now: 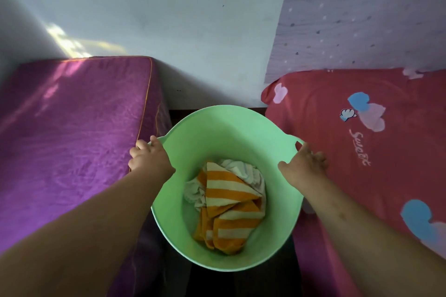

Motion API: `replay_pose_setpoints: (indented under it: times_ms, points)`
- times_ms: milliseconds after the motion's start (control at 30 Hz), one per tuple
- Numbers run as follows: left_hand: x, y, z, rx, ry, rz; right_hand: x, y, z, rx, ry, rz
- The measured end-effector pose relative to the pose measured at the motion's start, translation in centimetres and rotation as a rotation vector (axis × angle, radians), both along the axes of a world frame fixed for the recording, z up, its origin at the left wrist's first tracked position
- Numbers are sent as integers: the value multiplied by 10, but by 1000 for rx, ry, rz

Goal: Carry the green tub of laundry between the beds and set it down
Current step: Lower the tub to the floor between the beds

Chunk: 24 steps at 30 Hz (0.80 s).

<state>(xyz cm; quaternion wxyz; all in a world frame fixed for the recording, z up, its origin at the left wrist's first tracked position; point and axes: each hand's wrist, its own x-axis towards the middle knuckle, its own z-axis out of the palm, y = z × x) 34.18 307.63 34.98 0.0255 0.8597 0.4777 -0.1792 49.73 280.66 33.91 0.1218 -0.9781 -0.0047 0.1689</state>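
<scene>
Left hand [147, 155] clamped on green tub [231, 128] handle at 9 o'clock, right hand [304, 163] gripping at 3. Striped laundry [229, 202] inside. Purple bed [72, 132] at 9, red bed [362, 152] at 3, pale wall [193, 19] at 12.

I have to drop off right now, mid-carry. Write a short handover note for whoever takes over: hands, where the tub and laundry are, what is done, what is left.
Left hand: closed on the tub's left handle.
Right hand: closed on the right handle.
Green tub: held between the purple bed and the red bed, close to the wall, over the dark floor strip. Whether its base touches the floor cannot be told.
Laundry: an orange striped cloth and pale cloths lie in the bottom of the tub.
Done: tub brought into the gap between the beds.
Left: lower it onto the floor if needed, then release both handles.
</scene>
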Motion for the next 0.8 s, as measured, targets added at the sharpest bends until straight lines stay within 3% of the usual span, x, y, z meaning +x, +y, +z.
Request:
replay_pose_setpoints:
  times_ms: [400, 433, 567, 800]
  points:
    - [170, 131, -53, -108, 22, -80, 151, 119, -46, 94, 140, -114]
    - [226, 164, -80, -106, 20, -60, 215, 153, -76, 93, 150, -101]
    - [246, 177, -91, -143, 37, -39, 239, 164, -87, 74, 222, -166]
    - [322, 230, -177, -209, 54, -2, 313, 212, -172, -3, 265, -163]
